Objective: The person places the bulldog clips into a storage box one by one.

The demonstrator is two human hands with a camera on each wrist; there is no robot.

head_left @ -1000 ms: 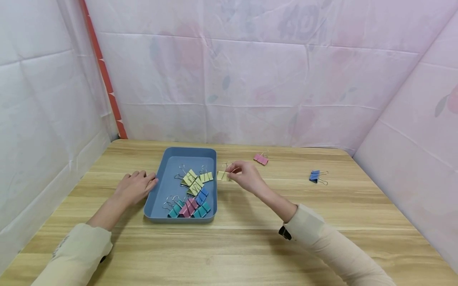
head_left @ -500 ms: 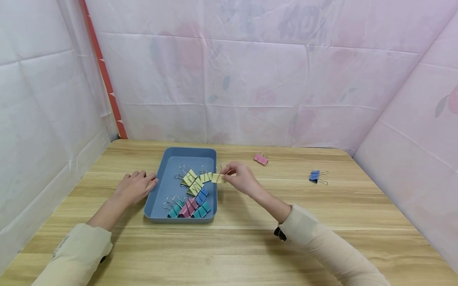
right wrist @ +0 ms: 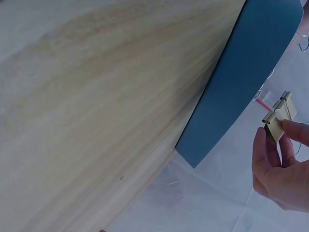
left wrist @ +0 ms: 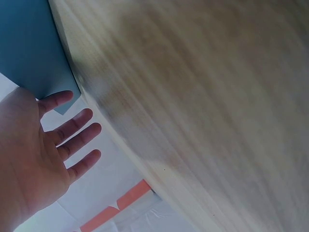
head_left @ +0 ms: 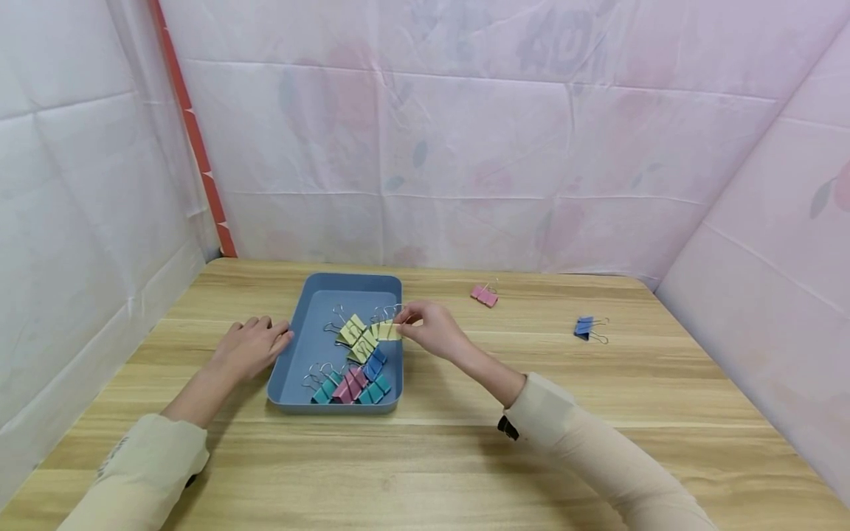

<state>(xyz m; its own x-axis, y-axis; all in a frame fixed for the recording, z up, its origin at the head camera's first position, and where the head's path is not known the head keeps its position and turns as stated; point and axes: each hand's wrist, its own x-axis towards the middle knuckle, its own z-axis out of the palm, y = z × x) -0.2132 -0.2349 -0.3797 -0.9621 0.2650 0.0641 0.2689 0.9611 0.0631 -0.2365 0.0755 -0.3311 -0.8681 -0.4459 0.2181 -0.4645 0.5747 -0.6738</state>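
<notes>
My right hand (head_left: 434,332) pinches a yellow binder clip (head_left: 389,332) between thumb and fingers over the right rim of a blue-grey tray (head_left: 292,369). The right wrist view shows this yellow clip (right wrist: 280,118) held above the tray's wall (right wrist: 236,87). Other clips lie inside: several yellow ones (head_left: 352,330), a blue one (head_left: 375,364), a pink one (head_left: 350,385) and two teal ones (head_left: 375,391). One yellow clip there is partly covered by the held one. My left hand (head_left: 249,346) rests against the tray's left side, its fingers (left wrist: 77,140) extended and spread.
On the wooden table (head_left: 465,457), a pink binder clip (head_left: 485,296) lies right of the tray toward the back. Farther right is a blue binder clip (head_left: 584,328). White fabric (head_left: 465,147) hangs behind and at both sides, with a red strip (head_left: 192,133) at the back left.
My right hand has moved left with the yellow binder clip, from just outside the tray's right rim to over its inside. My left hand and the tray have stayed put.
</notes>
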